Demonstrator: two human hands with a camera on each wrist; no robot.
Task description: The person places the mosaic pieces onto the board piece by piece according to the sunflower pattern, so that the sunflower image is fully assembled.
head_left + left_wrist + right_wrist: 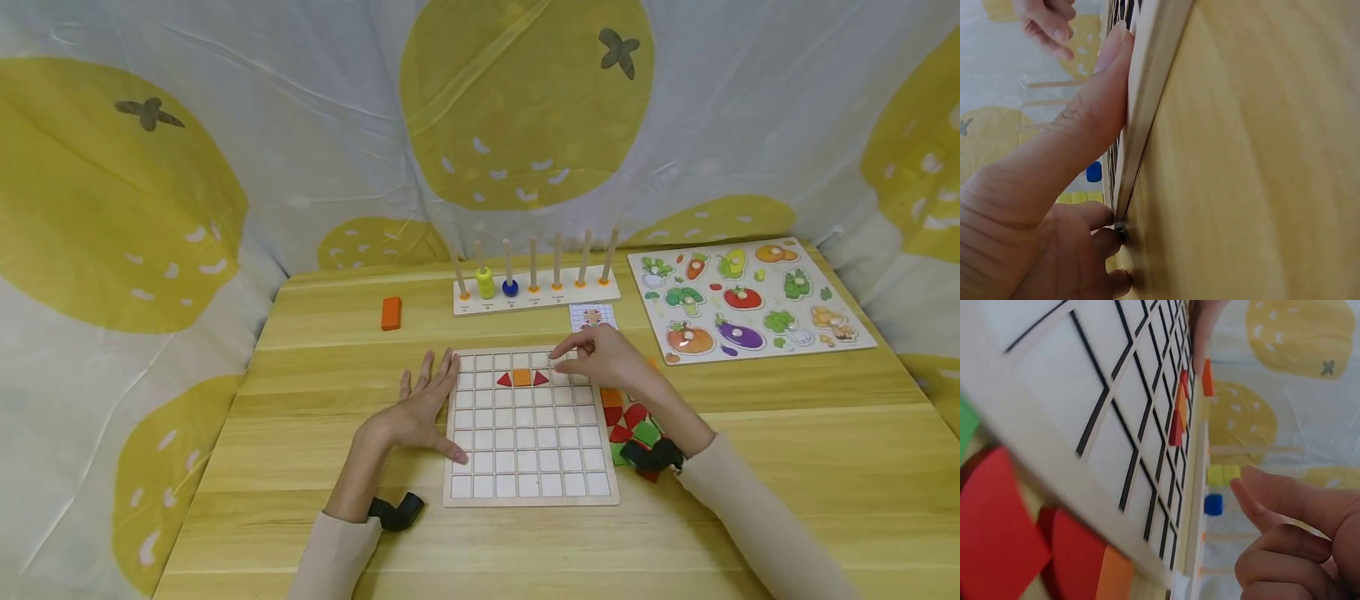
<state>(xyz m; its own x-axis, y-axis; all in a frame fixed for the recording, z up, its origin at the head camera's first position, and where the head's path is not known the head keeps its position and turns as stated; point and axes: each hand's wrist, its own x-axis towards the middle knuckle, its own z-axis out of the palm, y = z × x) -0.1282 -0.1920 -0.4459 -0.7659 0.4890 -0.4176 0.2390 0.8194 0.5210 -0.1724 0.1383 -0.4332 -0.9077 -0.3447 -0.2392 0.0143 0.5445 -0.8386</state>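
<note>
Grid board (528, 433) lies flat on the desk (315, 392), centre front. Second row carries an orange square (522, 377) flanked by two red triangles (504, 380), touching it on either side. Left hand (420, 408) lies flat at the board's left edge, fingers straight, thumb (1094, 119) pressed against the frame; grip released. Right hand (603, 354) hovers over the board's upper right corner, fingers loosely curled, nothing visibly held. Loose red, green and orange pieces (630, 425) lie just right of the board. Peg rack (536, 287) and vegetable puzzle (746, 300) stand behind.
</note>
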